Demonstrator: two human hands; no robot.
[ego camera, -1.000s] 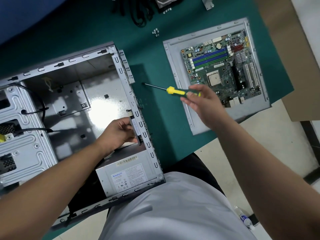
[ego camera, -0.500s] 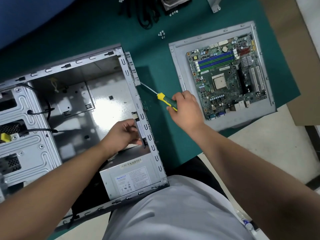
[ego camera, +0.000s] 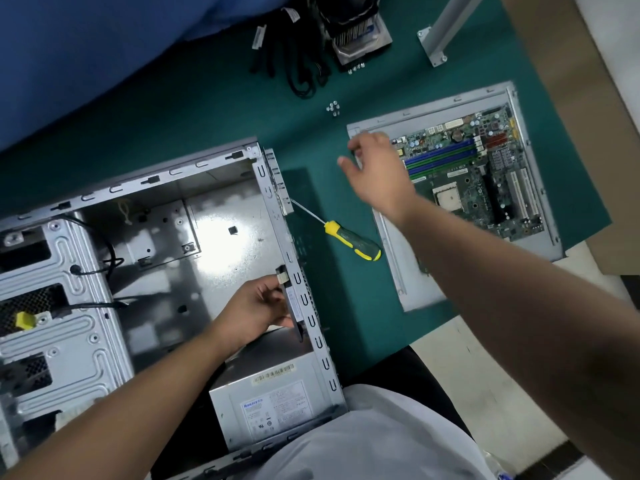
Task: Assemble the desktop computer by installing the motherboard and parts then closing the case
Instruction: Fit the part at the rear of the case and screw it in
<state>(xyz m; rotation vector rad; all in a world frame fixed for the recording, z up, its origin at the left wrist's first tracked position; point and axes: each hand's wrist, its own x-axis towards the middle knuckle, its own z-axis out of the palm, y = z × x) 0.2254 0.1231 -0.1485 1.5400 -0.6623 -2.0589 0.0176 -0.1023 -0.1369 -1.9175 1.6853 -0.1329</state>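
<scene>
The open grey computer case [ego camera: 156, 265] lies on its side on the green mat, with the power supply [ego camera: 273, 410] in its near corner. My left hand [ego camera: 256, 306] grips a dark flat part [ego camera: 292, 306] held against the case's rear wall. The yellow and green screwdriver [ego camera: 349, 240] lies on the mat just right of the case. My right hand [ego camera: 374, 168] hovers with loose fingers above the far left corner of the side panel [ego camera: 391, 254], which carries the motherboard [ego camera: 478, 181]. It holds nothing.
A small cluster of screws [ego camera: 333, 108] sits on the mat beyond the panel. Farther back lie black cables [ego camera: 298, 60], a heatsink cooler [ego camera: 356, 32] with more screws beside it, and a grey metal bracket [ego camera: 440, 32]. Cardboard [ego camera: 561, 64] borders the mat on the right.
My right hand has put the screwdriver down on the mat beside the case and moved away and up toward the far left corner of the panel. The left hand has stayed on the dark part.
</scene>
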